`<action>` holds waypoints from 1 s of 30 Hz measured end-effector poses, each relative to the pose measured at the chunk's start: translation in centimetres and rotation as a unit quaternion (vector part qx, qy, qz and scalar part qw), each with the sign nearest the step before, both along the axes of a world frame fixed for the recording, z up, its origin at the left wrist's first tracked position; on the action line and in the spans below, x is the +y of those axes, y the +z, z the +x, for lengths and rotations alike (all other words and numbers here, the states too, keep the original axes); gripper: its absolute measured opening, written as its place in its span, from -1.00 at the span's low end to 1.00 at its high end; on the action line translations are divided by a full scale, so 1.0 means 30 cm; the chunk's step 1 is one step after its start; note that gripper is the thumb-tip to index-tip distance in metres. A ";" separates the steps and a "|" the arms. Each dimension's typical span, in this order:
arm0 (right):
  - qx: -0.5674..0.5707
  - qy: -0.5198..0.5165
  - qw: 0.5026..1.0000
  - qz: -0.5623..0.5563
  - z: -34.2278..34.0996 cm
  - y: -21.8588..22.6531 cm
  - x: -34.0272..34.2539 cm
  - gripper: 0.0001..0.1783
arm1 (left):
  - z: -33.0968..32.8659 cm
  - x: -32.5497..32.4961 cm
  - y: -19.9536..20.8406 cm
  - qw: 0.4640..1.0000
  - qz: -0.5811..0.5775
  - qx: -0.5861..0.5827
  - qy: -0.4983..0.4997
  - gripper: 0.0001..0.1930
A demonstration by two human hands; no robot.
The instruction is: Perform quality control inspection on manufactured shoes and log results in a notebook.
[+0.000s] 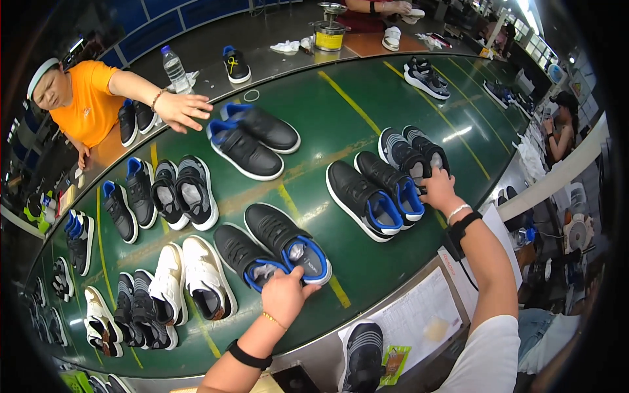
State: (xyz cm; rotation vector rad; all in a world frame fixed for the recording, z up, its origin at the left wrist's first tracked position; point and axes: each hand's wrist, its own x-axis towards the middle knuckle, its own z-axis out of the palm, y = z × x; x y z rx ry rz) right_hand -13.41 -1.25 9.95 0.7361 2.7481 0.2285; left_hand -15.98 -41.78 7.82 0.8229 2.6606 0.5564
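Observation:
My left hand is closed on the heels of a pair of black sneakers with blue lining, which stand on the green conveyor belt. Paper stuffing shows inside them. Farther right, my right hand grips the heel area of a black sneaker with grey stripes, one of a pair; its fingertips are partly hidden. Between my hands, nearer the right one, stands another pair of black, blue-lined sneakers. White sneakers with tan heels stand left of my left hand.
Across the belt, a co-worker in an orange shirt reaches an open hand toward black sneakers. A water bottle and a yellow-labelled can stand beyond. Near me are a single striped shoe and paper sheets.

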 end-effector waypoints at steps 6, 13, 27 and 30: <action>0.005 0.032 0.982 -0.186 0.175 0.037 -0.335 -0.51 | -0.024 -0.121 0.008 0.998 -0.033 -0.005 -0.057 -0.51; 0.221 0.144 0.960 -0.094 0.262 0.020 -0.444 -0.56 | 0.006 -0.140 0.010 0.997 -0.080 0.011 -0.012 -0.47; -0.062 -0.224 0.970 -0.074 0.021 0.033 -0.613 -0.53 | -0.019 -0.146 -0.034 0.999 0.000 -0.014 -0.039 -0.45; -0.044 -0.156 0.985 -0.059 0.056 0.065 -0.645 -0.55 | -0.021 -0.171 -0.035 0.995 0.061 0.043 -0.059 -0.49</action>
